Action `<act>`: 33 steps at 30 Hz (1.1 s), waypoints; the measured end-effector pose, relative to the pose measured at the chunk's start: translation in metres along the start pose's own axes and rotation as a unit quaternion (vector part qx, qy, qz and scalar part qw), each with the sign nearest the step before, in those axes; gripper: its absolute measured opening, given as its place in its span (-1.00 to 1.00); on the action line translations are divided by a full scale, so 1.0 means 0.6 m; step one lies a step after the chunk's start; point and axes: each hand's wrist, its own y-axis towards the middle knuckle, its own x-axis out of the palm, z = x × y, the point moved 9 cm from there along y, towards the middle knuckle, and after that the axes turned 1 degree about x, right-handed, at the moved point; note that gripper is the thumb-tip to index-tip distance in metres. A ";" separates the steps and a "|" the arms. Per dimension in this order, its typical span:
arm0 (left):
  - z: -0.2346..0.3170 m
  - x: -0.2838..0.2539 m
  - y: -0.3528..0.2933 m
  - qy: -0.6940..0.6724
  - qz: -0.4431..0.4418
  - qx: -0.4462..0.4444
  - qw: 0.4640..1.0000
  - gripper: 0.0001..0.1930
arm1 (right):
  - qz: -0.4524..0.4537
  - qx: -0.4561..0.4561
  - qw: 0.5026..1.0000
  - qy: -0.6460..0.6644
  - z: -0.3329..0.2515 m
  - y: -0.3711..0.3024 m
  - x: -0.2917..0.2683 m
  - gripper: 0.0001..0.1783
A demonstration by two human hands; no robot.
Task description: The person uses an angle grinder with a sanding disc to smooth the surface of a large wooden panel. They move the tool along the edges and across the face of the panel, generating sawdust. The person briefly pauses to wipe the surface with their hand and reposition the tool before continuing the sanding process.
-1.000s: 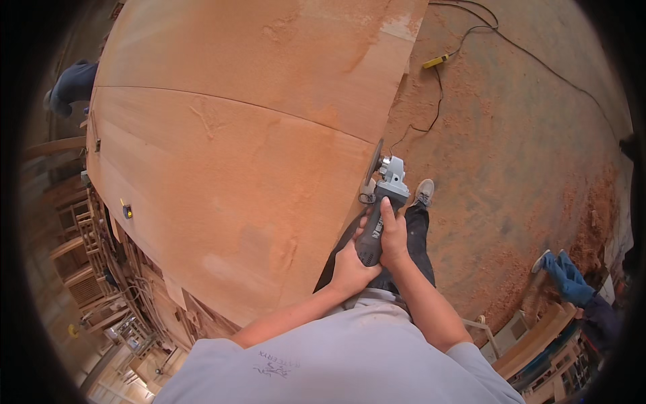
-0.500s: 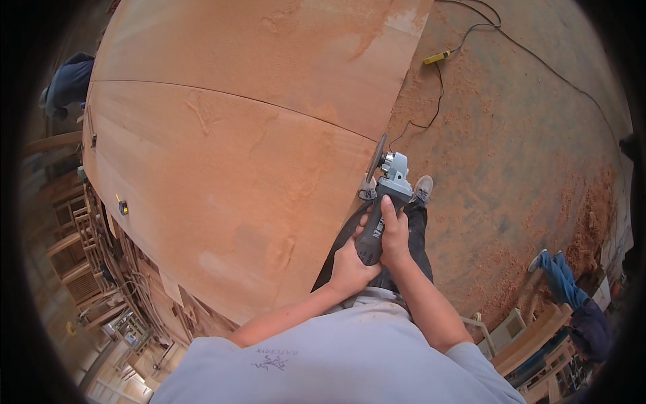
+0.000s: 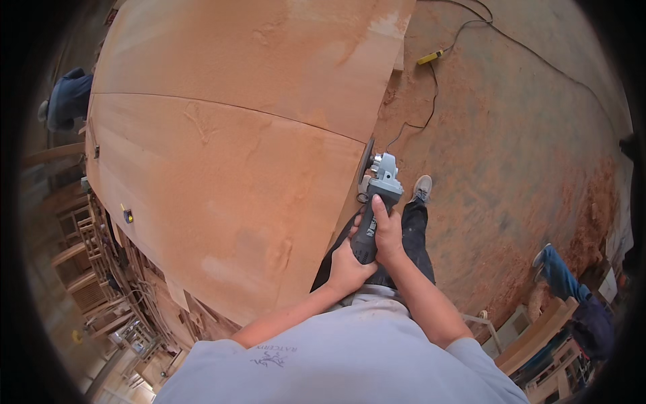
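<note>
Grinder is pointing forward just right of the wooden panel, disc panel-side; left hand, nearer the panel, and right hand are gripping it, fingers curled.

There are two hands, one grinder, one tape measure, one yellow connector, two panels and two co-workers.

Forearms angled inward, hands curled close together, right thumb extended.
</note>
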 end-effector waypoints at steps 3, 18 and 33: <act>-0.005 0.002 -0.002 0.011 0.003 0.005 1.000 -0.45 | 0.002 0.006 1.000 0.005 0.000 -0.002 0.000 -0.50; -0.011 0.015 0.003 -0.014 -0.006 -0.004 1.000 -0.55 | 0.004 -0.004 1.000 -0.023 -0.010 -0.002 -0.003 -0.44; -0.002 0.012 0.001 0.004 0.017 0.046 0.999 -0.53 | -0.005 0.006 1.000 -0.006 -0.006 0.000 -0.002 -0.44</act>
